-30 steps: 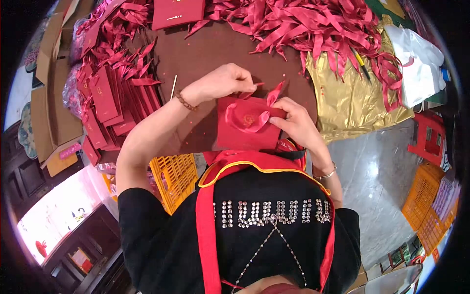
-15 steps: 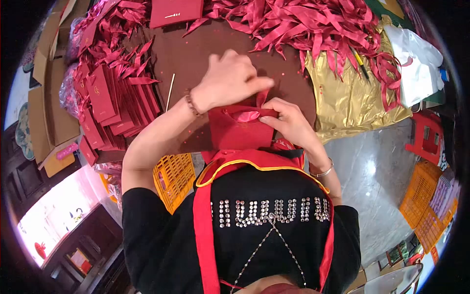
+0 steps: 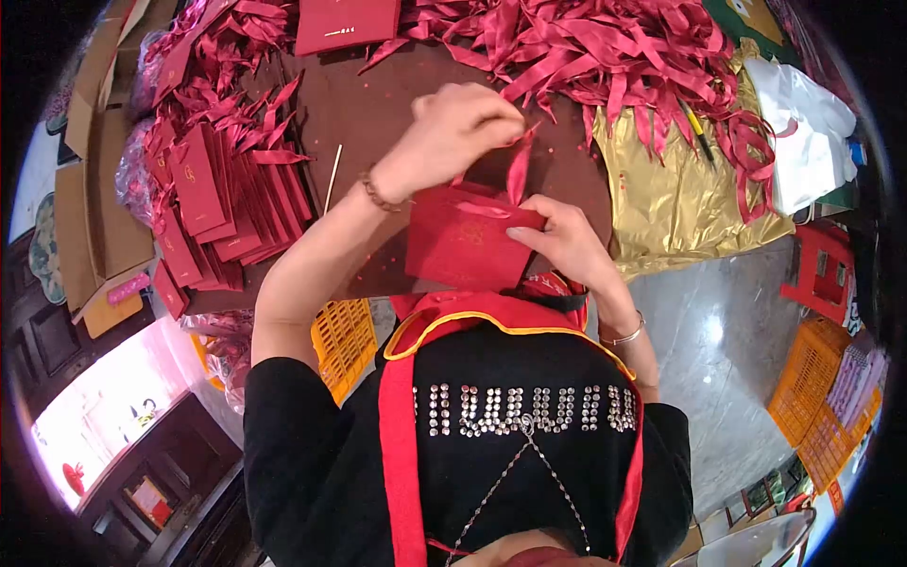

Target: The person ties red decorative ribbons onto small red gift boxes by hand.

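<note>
A small red bag (image 3: 468, 241) with faint gold print stands upright at the table's near edge, just in front of the apron. My left hand (image 3: 453, 137), with a beaded bracelet at the wrist, is raised above it. Its fingers are pinched on the upper end of a red ribbon (image 3: 518, 175) that rises from the bag's top. My right hand (image 3: 567, 236) grips the bag's upper right corner, thumb on the front face; its other fingers are partly hidden behind.
Red bags with ribbons (image 3: 203, 189) are stacked at the left. A red ribbon pile (image 3: 614, 57) lies at the back, near another red bag (image 3: 347, 24). Gold wrapping (image 3: 652, 203) covers the right side. A thin stick (image 3: 333, 178) lies left of my left hand.
My left hand has moved slightly up, drawing the ribbon upright. The bag's front now faces the camera more fully, and its opening shows less. My right hand keeps its hold at the corner.
</note>
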Demonstrator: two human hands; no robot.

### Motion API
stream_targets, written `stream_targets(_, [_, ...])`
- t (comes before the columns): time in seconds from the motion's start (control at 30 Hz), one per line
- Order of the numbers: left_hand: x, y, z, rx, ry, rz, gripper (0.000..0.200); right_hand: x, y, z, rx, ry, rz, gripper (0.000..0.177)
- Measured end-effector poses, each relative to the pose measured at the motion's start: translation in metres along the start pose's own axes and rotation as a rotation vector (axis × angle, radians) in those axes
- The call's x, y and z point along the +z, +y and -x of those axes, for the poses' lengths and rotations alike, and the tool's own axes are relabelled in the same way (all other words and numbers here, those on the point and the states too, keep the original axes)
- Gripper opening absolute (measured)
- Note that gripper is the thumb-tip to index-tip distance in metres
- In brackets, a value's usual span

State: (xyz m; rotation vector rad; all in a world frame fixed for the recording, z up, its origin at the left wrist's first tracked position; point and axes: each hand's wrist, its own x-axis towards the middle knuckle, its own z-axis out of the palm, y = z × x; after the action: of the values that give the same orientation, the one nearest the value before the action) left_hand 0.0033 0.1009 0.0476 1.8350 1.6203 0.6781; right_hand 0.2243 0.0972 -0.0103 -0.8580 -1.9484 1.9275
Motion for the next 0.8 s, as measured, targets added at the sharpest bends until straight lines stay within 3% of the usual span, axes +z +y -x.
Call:
stream_targets(0.03, [-0.003,-0.012,0.004,0.009,0.088,0.080,0.021,-0.003,-0.002,0.001,0.002,-0.001,-0.002,0.015])
stream_targets(0.07, [-0.006,-0.017,0.012,-0.183,0.091,0.402,0.024,-0.007,-0.006,0.001,0.071,-0.001,-0.028,0.016])
stream_targets(0.17, [-0.015,-0.048,0.034,-0.210,0.036,0.351,0.030,-0.017,0.006,-0.002,0.112,0.015,-0.104,0.017])
stream_targets(0.23, [-0.014,-0.048,0.051,-0.557,-0.063,0.785,0.040,-0.023,0.007,-0.004,0.101,0.013,-0.280,0.020])
stream_targets(0.27, [-0.011,-0.040,0.056,-0.545,-0.067,0.787,0.040,-0.024,0.006,-0.006,0.098,0.023,-0.273,0.020])
stream_targets(0.33, [-0.002,-0.021,0.066,-0.754,-0.004,1.348,0.046,-0.024,0.004,-0.010,-0.076,0.020,-0.628,0.024])
stream_targets(0.37, [0.006,-0.013,0.073,-0.733,-0.031,1.357,0.046,-0.020,0.001,-0.016,-0.093,0.065,-0.689,0.031])
stream_targets(0.43, [0.024,-0.008,0.086,-0.776,-0.010,1.826,0.049,-0.011,-0.007,-0.030,-0.057,0.046,-0.838,0.036])
stream_targets(0.47, [0.032,-0.016,0.085,-0.762,-0.042,1.832,0.049,-0.010,-0.024,-0.028,0.134,-0.060,-0.973,0.023])
stream_targets(0.5, [0.040,-0.027,0.084,-0.510,-0.318,1.902,0.049,0.003,-0.008,-0.039,-0.238,0.098,-0.688,0.026])
stream_targets(0.53, [0.043,-0.029,0.081,-0.251,-0.586,1.936,0.048,0.003,-0.010,-0.042,-0.230,0.030,-0.682,0.033])
stream_targets(0.57, [0.044,-0.025,0.081,-0.151,-0.480,2.111,0.044,0.006,-0.007,-0.045,-0.263,0.070,-0.686,0.038])
stream_targets(0.6, [0.041,-0.014,0.081,-0.150,-0.493,2.110,0.044,0.008,-0.003,-0.047,-0.297,0.107,-0.693,0.044])
stream_targets(0.67, [0.036,0.007,0.080,-0.498,0.324,1.527,0.043,0.001,-0.012,-0.039,-0.085,0.251,-0.845,0.049])
stream_targets(0.7, [0.045,-0.011,0.080,-0.491,0.434,1.392,0.046,-0.002,0.001,-0.037,-0.070,0.315,-0.827,0.053])
stream_targets(0.73, [0.049,-0.018,0.084,-0.492,0.439,1.388,0.046,-0.011,0.001,-0.035,-0.023,0.418,-0.554,0.050])
stream_targets(0.8, [0.049,-0.029,0.097,-0.498,0.335,1.021,0.043,-0.015,-0.010,-0.017,0.100,0.500,-0.862,0.044])
